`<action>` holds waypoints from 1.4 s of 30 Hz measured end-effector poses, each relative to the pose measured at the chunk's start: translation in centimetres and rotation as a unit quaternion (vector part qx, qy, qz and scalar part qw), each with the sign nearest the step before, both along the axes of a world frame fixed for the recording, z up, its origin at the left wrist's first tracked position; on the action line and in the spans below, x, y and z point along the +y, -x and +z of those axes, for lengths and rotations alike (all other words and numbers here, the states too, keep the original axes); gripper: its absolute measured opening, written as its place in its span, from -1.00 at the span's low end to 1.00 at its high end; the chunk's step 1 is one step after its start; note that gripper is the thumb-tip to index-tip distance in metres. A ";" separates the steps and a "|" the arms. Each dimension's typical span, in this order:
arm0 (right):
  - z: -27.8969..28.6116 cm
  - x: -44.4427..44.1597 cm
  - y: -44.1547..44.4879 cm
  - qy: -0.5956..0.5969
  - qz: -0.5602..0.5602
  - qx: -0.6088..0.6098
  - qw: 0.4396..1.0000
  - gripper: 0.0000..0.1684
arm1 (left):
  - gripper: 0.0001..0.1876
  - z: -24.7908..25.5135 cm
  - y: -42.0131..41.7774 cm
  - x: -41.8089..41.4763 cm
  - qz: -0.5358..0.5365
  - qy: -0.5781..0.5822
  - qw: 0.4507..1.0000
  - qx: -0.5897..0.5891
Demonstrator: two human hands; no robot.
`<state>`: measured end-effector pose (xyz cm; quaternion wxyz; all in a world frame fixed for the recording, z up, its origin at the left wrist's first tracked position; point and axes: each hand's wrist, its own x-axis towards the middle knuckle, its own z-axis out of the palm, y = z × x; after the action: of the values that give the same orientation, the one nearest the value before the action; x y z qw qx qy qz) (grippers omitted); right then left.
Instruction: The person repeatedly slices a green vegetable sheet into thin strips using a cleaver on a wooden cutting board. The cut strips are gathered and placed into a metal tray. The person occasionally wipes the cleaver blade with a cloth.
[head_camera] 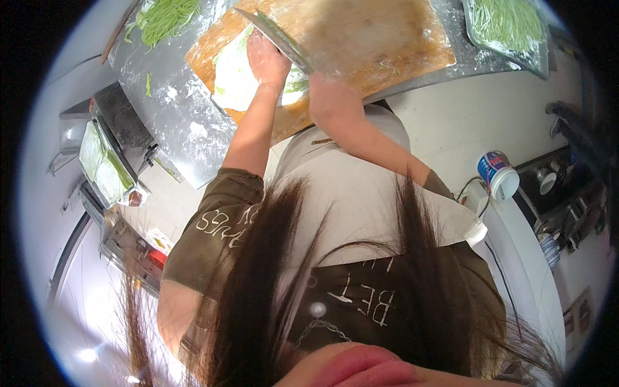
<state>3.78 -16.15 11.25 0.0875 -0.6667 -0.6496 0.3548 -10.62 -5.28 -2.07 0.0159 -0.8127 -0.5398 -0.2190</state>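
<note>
Folded, floured pale green dough [234,77] lies on a wooden cutting board [387,43]. My left hand [267,58] presses down on the dough and holds it against the board, its fingertips partly hidden by the blade. A wide-bladed kitchen knife [276,41] stands on edge along the right side of that hand. My right hand [334,100] is closed around the knife's handle, which is hidden in the grip. Green dough bits cling to the blade's right face.
A pile of cut green noodles [167,19] lies on the floured metal table [159,111] at the far left. At the far right, a clear tray [537,63] holds more noodles. A tray of green dough sheets [104,164] stands left, and a bucket [498,174] right.
</note>
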 end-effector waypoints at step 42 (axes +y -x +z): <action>-3.0 1.7 0.1 0.034 -0.036 0.027 0.998 -0.78 | -0.85 0.1 -0.9 1.1 -0.019 -0.068 0.997 -0.042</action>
<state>3.65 -14.42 8.27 0.0953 -0.6826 -0.6100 0.3910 -9.74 -4.21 -1.98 0.0444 -0.8096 -0.5085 -0.2897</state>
